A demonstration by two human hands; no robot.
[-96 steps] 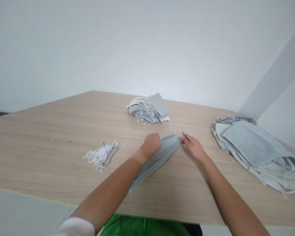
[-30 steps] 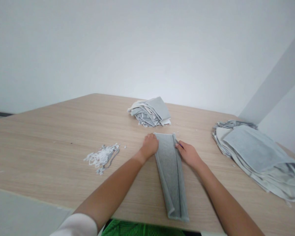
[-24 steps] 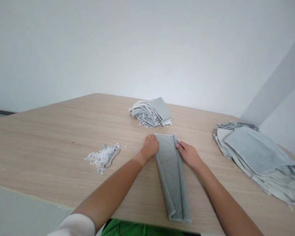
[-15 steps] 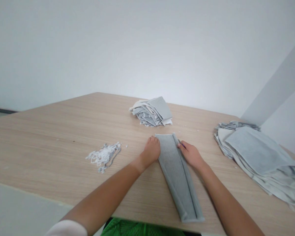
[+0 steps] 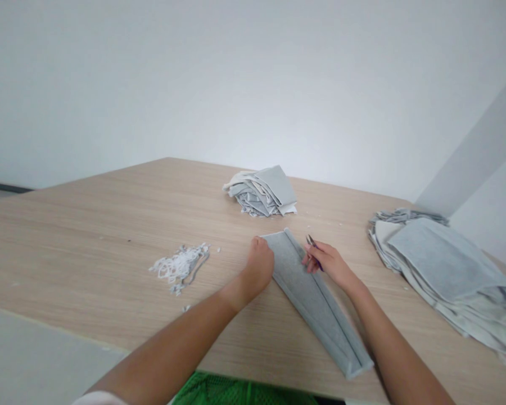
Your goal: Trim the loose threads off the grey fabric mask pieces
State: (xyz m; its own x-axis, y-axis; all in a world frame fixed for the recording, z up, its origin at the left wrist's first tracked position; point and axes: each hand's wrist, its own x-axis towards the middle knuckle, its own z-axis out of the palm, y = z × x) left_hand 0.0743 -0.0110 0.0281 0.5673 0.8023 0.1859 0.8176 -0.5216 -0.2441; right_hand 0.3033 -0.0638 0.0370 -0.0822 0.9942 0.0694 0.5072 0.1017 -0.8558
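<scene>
A long grey fabric piece (image 5: 316,304), with folded seams along its sides, lies slantwise on the table in front of me. My left hand (image 5: 260,263) is closed on its far left corner. In my right hand (image 5: 326,263) is a small pair of thread snips (image 5: 311,242) with purple handles, their thin blades pointing away from me. That hand is over the right edge of the fabric; whether its fingers touch the cloth is hard to tell. Left of my left hand lies a small heap of white and grey thread scraps (image 5: 181,265).
A stack of folded grey and cream fabric pieces (image 5: 263,191) sits toward the back of the wooden table (image 5: 109,225). A larger pile of similar pieces (image 5: 447,264) lies at the right. Beyond the table stands a white wall (image 5: 253,84).
My right hand has come off the fabric's far right corner, and the snips' blades now show. The fabric's near end has swung right, and its far end has shifted slightly left.
</scene>
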